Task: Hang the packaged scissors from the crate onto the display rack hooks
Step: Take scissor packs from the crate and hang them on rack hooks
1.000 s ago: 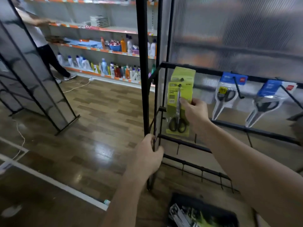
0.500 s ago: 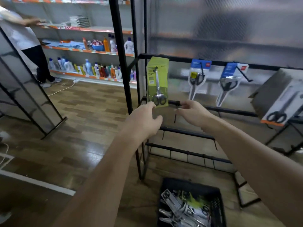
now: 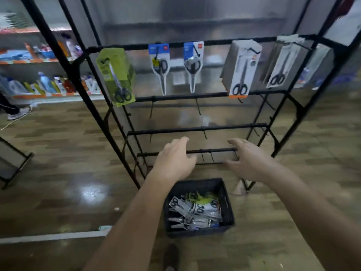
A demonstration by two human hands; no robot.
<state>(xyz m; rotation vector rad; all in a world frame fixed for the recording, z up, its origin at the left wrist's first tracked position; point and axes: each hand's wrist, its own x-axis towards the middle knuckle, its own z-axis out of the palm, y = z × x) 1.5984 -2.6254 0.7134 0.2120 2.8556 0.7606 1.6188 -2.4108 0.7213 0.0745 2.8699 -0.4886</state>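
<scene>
1. On the top rail of the black display rack (image 3: 195, 129), at the left end, a green-carded scissors pack (image 3: 117, 75) hangs with its long axis near vertical. It is slightly tilted, lower end to the right, black handles down and blades up.
2. Same rail, to the right: two blue-carded scissors (image 3: 160, 69) hang handles up and tips down, then two stacks of grey boxed scissors (image 3: 241, 69) hang handles down.
3. Black crate (image 3: 226, 204) sits on the wood floor, just in front of the rack's base. The packaged scissors in it (image 3: 195, 210) lie flat in a jumble, pointing mixed ways, with one green card among the clear packs.
4. Left hand (image 3: 173, 161) is above the crate's far-left corner, fingers loosely spread, holding nothing.
5. Right hand (image 3: 248, 161) is above and to the right of the crate, fingers spread, holding nothing.
6. Both hands sit in front of the lowest rack bar and cover parts of it; the left wrist overlaps the crate rim.
7. Store shelves with bottles (image 3: 48, 85) stand far left, behind the rack, blurred.
</scene>
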